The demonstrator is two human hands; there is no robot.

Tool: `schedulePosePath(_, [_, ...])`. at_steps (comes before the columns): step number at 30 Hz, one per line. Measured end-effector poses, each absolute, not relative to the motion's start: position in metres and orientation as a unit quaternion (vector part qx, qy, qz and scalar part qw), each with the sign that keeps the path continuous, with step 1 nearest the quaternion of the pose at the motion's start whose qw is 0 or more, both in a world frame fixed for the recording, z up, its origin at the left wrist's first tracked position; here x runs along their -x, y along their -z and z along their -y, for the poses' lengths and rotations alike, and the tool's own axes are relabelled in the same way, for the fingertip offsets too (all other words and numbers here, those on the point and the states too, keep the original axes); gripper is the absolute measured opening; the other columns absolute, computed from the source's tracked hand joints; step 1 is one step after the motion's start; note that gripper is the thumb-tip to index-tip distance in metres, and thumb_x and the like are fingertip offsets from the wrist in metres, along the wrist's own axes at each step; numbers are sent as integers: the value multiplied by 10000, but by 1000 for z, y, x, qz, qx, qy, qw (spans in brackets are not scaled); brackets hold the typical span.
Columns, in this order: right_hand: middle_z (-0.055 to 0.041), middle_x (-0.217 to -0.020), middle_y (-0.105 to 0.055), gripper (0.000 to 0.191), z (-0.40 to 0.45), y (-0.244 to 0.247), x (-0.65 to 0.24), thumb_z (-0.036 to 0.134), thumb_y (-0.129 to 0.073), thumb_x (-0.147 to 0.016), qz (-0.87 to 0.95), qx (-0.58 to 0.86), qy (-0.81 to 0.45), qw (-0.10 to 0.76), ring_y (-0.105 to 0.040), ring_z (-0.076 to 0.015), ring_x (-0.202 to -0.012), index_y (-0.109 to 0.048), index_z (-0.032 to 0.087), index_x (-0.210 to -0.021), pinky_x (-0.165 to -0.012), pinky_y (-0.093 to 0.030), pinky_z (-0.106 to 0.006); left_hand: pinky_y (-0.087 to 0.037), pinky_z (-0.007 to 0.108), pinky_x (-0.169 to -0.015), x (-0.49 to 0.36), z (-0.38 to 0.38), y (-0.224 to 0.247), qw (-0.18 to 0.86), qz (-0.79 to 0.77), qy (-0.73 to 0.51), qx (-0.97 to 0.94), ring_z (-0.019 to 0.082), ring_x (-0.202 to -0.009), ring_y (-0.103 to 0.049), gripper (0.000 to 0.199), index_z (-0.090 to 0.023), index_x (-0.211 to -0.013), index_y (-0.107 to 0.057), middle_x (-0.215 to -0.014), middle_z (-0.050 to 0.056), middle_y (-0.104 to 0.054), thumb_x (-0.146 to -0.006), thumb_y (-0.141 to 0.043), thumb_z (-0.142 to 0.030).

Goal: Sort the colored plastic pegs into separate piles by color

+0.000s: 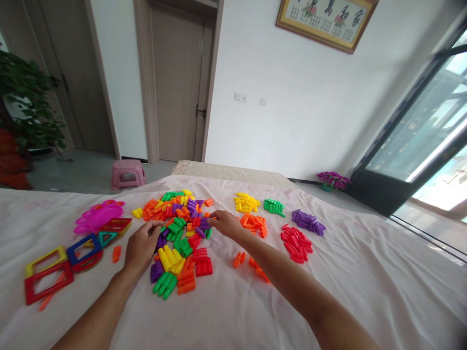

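Observation:
A large mixed pile of plastic pieces, with green (166, 285), yellow (168, 257) and red (203, 266) ones, lies on the cloth. My left hand (143, 241) is at the pile's left edge, fingers curled; what its fingertips hold, if anything, is too small to tell. My right hand (224, 223) reaches the pile's right side, its fingers together at some purple pieces (204, 223). Right of the pile are sorted heaps: yellow (247, 202), green (274, 207), orange (254, 224), purple (308, 221) and red (296, 243). A few orange pieces (239, 259) lie beside my right forearm.
Magnetic frames, one red (49, 283) and one blue (84, 249), and a pink flower-shaped tray (99, 217) lie at the left. A single orange piece (116, 253) is near my left hand. Beyond the cloth stands a pink stool (128, 173).

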State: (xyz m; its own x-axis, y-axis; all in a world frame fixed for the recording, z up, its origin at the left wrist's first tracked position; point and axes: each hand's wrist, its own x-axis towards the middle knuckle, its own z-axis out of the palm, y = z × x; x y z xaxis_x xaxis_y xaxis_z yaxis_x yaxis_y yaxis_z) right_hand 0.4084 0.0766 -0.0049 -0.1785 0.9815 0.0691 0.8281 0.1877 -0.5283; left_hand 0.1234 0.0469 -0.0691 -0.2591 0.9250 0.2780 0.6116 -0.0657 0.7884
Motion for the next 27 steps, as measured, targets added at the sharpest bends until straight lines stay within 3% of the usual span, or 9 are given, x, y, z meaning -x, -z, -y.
schedulePosePath(3, [8,-804,-729,193,-85,12,-404,353,-696,-796,727,613,-225,214,-656,-166,-742,-769,251,-942,-618,-446,-237,-485,292,-836,-123,-48,71,180,-664,-437,-579,231,-991,-677,312,-256,-1031,-719,-1068,29,-754,-870,-507,-417])
schedulePosePath(7, [-5,-781,-721,145,-88,23,-414,277,-657,-803,674,567,-323,346,-641,-129,-669,-735,185,-883,-609,-480,-225,-479,289,-831,-124,-49,72,181,-665,-439,-577,227,-988,-677,306,-262,-1031,-719,-1057,19,-756,-867,-509,-414])
schedulePosePath(11, [-26,-786,-714,234,-78,20,-447,370,-664,-797,625,530,-347,456,-624,-125,-642,-707,161,-893,-601,-498,-238,-479,280,-810,-124,-48,71,176,-664,-441,-578,218,-966,-679,303,-269,-1024,-720,-1061,8,-755,-867,-508,-418])
schedulePosePath(18, [-66,-795,-723,558,-65,14,-574,599,-657,-731,489,622,-203,577,-660,-184,-677,-705,136,-1039,-551,-477,-254,-483,262,-766,-124,-47,70,166,-665,-432,-586,216,-935,-687,308,-254,-1022,-726,-1042,16,-762,-867,-516,-417])
schedulePosePath(22, [-104,-872,-745,565,-53,20,-666,576,-604,-773,441,693,-84,565,-678,-212,-719,-707,119,-1088,-580,-492,-281,-463,257,-737,-121,-47,69,165,-686,-391,-592,205,-918,-677,326,-264,-1071,-708,-1032,1,-752,-887,-499,-432])
schedulePosePath(27, [-108,-1014,-744,380,-20,25,-755,397,-541,-865,394,813,71,422,-674,-234,-879,-735,182,-1110,-697,-478,-295,-445,263,-729,-119,-49,70,164,-698,-365,-594,211,-902,-665,342,-275,-1089,-699,-987,7,-740,-890,-490,-459])
